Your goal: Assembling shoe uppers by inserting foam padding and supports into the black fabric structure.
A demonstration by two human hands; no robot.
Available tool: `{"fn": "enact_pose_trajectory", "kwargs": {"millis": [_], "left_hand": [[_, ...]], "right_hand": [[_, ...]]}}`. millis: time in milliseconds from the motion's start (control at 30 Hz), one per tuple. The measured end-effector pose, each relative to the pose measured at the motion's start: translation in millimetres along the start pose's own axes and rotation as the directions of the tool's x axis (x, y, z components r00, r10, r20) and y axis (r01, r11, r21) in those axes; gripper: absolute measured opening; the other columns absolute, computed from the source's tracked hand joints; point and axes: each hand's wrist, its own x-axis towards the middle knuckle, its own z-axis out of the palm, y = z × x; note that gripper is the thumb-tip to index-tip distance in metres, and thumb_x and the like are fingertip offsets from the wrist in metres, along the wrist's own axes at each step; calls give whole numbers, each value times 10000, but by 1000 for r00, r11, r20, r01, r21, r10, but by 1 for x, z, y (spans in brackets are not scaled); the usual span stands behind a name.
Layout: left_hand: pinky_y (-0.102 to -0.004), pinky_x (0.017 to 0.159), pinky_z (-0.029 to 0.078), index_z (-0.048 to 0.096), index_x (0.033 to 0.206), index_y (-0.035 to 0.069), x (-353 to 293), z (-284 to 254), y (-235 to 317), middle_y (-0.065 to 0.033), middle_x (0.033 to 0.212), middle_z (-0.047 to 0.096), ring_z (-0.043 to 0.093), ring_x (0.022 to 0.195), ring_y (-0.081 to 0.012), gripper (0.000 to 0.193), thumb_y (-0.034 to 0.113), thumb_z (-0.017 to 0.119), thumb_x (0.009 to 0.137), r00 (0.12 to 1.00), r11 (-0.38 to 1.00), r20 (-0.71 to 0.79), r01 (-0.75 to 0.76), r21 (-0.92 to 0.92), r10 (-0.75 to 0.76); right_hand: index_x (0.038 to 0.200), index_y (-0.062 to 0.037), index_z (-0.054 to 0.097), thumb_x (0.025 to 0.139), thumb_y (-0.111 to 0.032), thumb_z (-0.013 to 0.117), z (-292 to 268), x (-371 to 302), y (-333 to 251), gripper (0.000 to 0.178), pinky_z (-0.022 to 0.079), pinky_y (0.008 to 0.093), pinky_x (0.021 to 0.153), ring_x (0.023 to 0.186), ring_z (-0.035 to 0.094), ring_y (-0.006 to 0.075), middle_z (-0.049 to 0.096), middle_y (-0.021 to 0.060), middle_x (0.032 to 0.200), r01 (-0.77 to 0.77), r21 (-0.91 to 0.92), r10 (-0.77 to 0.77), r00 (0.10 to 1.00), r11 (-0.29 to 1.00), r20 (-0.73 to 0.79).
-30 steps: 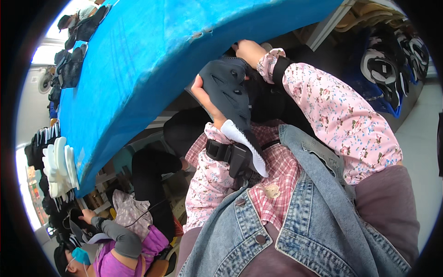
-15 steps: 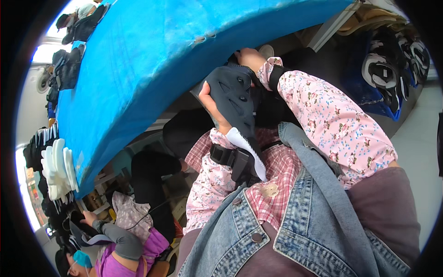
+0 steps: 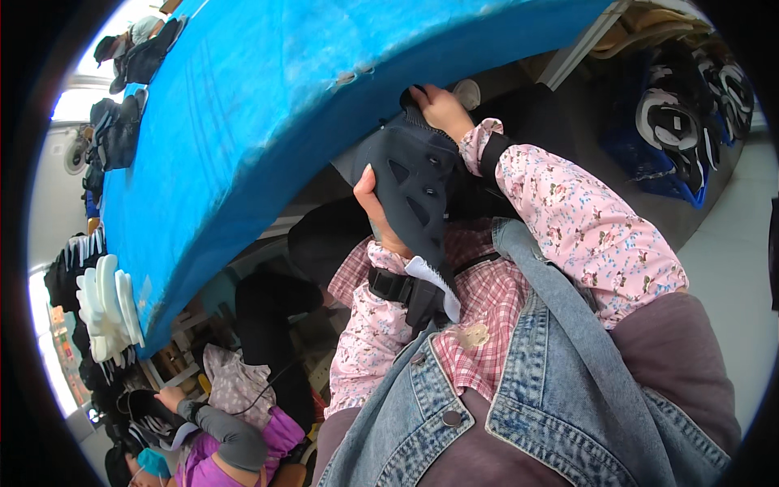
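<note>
A dark grey shoe upper (image 3: 403,174) with triangular cut-outs hangs between my hands, in front of my plaid shirt. My left hand (image 3: 380,213) grips its left side, with the thumb lying along the outer face and the fingers hidden behind. At the far end, my right hand (image 3: 443,112) pinches the black collar edge between thumb and fingers. The near end of the upper tapers toward my left wrist, where a white lining edge shows. Both my forearms wear floral pink sleeves with black straps.
A worktable covered in blue sheeting (image 3: 243,105) curves across the front and left. Pale foot-shaped pieces (image 3: 105,304) stand at its left end, with dark uppers (image 3: 118,134) beyond. A blue crate (image 3: 649,166) of black-and-white uppers sits at right. A co-worker (image 3: 231,442) handles a dark piece at lower left.
My right hand has drawn the collar end of the upper up and outward, so more of it shows. My left hand has shifted slightly nearer me, still holding the side.
</note>
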Motion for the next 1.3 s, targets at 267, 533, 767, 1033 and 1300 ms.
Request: {"fn": "enact_pose_trajectory", "kwargs": {"millis": [267, 533, 767, 1033, 1300], "left_hand": [[-288, 777, 445, 539, 1039, 42, -15, 32, 14, -63, 966, 579, 550, 866, -177, 473, 446, 377, 852, 995, 998, -99, 30, 59, -24], [-272, 759, 439, 543, 1010, 47, -7, 19, -2, -51, 936, 582, 541, 844, -155, 453, 447, 386, 869, 962, 997, -260, -79, 8, 78], [-272, 808, 438, 538, 1060, 44, -11, -3, 3, -62, 1005, 584, 545, 901, -166, 445, 421, 405, 863, 980, 984, -188, -38, 173, 71], [-302, 809, 458, 544, 1087, 38, -17, 10, 25, -67, 1052, 592, 563, 911, -192, 475, 417, 439, 821, 990, 993, -138, 48, 107, -33], [-299, 802, 442, 515, 1148, 43, -13, 25, 28, -85, 1051, 577, 548, 917, -191, 550, 473, 407, 821, 960, 967, -280, 93, 238, -23]], "right_hand": [[876, 25, 594, 900, -315, 458, -19, -5, -28, 367, 442, 473, 696, 812, 543, 451, 590, 260, 808, -84, 40, 84, 996, 996, 14], [910, 27, 596, 904, -324, 456, 4, -4, -3, 378, 440, 450, 767, 876, 554, 421, 593, 259, 909, -64, -242, 170, 877, 968, 450], [1026, -6, 568, 919, -309, 439, 5, -8, -2, 346, 430, 440, 757, 919, 528, 436, 582, 264, 948, -139, 52, 121, 958, 989, 259], [863, 35, 571, 912, -316, 437, -3, -11, -21, 379, 433, 485, 715, 831, 542, 445, 583, 275, 844, -121, 107, 110, 989, 987, 98], [892, 20, 560, 922, -340, 459, 6, -16, -16, 375, 412, 424, 669, 825, 527, 439, 567, 269, 825, -206, 205, 171, 969, 957, 176]]}}
